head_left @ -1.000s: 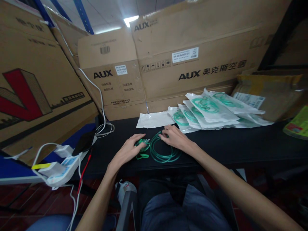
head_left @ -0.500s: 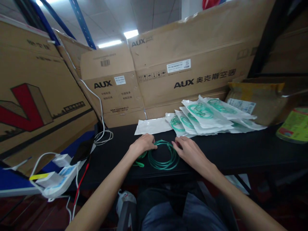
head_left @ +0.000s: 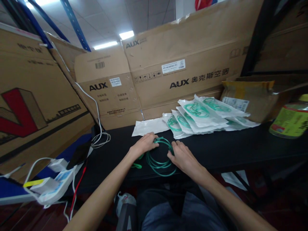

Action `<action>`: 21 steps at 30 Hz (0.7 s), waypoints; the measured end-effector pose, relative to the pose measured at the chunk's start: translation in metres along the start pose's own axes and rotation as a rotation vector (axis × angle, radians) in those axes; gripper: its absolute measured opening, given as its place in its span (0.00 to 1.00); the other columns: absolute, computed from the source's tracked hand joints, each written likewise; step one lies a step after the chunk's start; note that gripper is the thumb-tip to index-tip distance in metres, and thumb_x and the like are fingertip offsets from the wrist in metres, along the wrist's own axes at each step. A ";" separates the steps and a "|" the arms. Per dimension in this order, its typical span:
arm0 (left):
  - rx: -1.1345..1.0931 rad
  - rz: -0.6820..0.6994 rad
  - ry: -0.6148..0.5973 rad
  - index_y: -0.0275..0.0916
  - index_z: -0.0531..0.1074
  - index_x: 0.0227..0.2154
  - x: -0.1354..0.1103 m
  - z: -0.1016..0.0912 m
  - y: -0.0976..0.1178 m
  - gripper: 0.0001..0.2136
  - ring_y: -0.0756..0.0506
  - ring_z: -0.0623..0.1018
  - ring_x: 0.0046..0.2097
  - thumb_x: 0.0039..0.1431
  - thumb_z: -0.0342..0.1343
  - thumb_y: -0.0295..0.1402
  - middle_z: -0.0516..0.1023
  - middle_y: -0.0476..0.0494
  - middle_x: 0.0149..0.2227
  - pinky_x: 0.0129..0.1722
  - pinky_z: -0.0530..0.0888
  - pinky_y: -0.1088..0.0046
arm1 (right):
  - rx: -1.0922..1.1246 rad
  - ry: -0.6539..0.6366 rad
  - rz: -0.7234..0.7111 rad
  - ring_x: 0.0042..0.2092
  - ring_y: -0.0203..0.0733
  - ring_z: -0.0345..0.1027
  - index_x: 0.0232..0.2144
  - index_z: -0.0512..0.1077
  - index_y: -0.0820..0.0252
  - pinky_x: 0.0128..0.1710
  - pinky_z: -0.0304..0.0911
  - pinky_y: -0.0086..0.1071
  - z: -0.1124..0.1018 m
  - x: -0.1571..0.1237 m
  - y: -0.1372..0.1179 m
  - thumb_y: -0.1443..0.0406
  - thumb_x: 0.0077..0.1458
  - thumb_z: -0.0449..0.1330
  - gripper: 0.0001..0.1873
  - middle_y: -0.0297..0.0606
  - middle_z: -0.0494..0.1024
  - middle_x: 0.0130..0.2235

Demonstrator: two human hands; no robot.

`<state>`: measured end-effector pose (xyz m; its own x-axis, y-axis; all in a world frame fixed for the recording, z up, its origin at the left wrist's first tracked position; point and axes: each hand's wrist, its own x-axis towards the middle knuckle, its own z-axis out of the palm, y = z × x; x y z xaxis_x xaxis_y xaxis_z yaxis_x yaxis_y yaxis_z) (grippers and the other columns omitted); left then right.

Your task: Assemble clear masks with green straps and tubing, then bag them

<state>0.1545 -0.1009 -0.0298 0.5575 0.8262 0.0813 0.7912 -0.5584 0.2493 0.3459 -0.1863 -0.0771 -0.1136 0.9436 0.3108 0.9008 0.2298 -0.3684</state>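
A coil of green tubing [head_left: 158, 165] lies on the black table, close to its front edge. My left hand [head_left: 145, 143] pinches the upper left of the coil between thumb and fingers. On the right side, my right hand [head_left: 182, 154] has its fingers curled around the loops. Bright green pieces [head_left: 137, 166] show below my left wrist, partly hidden by it. Beyond my hands lies a flat white pouch [head_left: 150, 126]. To its right is a pile of white pouches [head_left: 202, 112], with green coiled tubing showing through their clear faces.
Cardboard boxes [head_left: 154, 86] stand as a wall behind the table. At the left are a white power strip [head_left: 56, 187], a black phone [head_left: 79, 154] and loose cables. On the right are an opened carton [head_left: 247, 96] and a bottle with a yellow-green label [head_left: 290, 120].
My right hand has moved in from beside the coil and closed on its right side. The coil has narrowed, its lower loops spreading toward me. The view has shifted slightly.
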 end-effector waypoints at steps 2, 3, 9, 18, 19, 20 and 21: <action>-0.032 0.037 -0.017 0.38 0.80 0.44 0.001 -0.002 -0.001 0.11 0.37 0.78 0.48 0.60 0.58 0.33 0.80 0.38 0.45 0.51 0.72 0.64 | 0.044 -0.011 0.003 0.45 0.54 0.74 0.42 0.73 0.65 0.43 0.64 0.39 0.001 0.005 0.004 0.66 0.59 0.59 0.09 0.54 0.78 0.44; -0.054 0.055 -0.034 0.38 0.80 0.44 0.002 -0.002 -0.001 0.12 0.38 0.79 0.48 0.61 0.58 0.34 0.80 0.38 0.45 0.51 0.71 0.65 | 0.068 -0.017 0.005 0.45 0.53 0.74 0.40 0.73 0.64 0.43 0.64 0.38 0.002 0.008 0.006 0.67 0.58 0.60 0.08 0.52 0.79 0.43; -0.187 0.146 -0.152 0.40 0.80 0.46 0.005 0.001 -0.001 0.14 0.42 0.80 0.46 0.62 0.60 0.41 0.83 0.44 0.45 0.48 0.72 0.72 | 0.223 -0.054 -0.004 0.38 0.42 0.73 0.36 0.74 0.62 0.42 0.66 0.37 0.009 0.023 0.021 0.64 0.61 0.62 0.06 0.37 0.78 0.36; -0.167 0.174 -0.170 0.38 0.80 0.44 0.015 0.006 0.006 0.14 0.41 0.79 0.46 0.61 0.62 0.43 0.81 0.42 0.42 0.46 0.71 0.71 | 0.439 0.016 -0.041 0.37 0.41 0.74 0.39 0.78 0.61 0.42 0.68 0.37 0.021 0.029 0.031 0.65 0.60 0.63 0.06 0.36 0.81 0.35; -0.154 0.178 -0.166 0.38 0.80 0.43 0.015 0.006 0.007 0.14 0.41 0.79 0.46 0.61 0.63 0.43 0.81 0.42 0.42 0.46 0.70 0.71 | 0.464 0.037 -0.039 0.37 0.42 0.74 0.38 0.79 0.60 0.41 0.68 0.36 0.020 0.029 0.031 0.65 0.58 0.63 0.06 0.36 0.81 0.34; -0.142 0.183 -0.160 0.38 0.80 0.42 0.015 0.005 0.008 0.13 0.40 0.79 0.46 0.60 0.63 0.42 0.81 0.42 0.42 0.46 0.70 0.71 | 0.492 0.060 -0.036 0.36 0.43 0.75 0.37 0.79 0.59 0.40 0.67 0.35 0.020 0.028 0.031 0.65 0.57 0.63 0.07 0.37 0.82 0.34; -0.132 0.189 -0.156 0.39 0.80 0.42 0.015 0.003 0.010 0.13 0.41 0.79 0.46 0.61 0.63 0.42 0.81 0.42 0.42 0.45 0.70 0.71 | 0.520 0.086 -0.032 0.36 0.44 0.75 0.37 0.80 0.59 0.39 0.67 0.35 0.019 0.028 0.031 0.63 0.56 0.64 0.08 0.38 0.82 0.34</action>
<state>0.1713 -0.0945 -0.0291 0.7324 0.6808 -0.0085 0.6353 -0.6789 0.3681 0.3631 -0.1486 -0.0964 -0.0835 0.9164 0.3915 0.5682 0.3665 -0.7368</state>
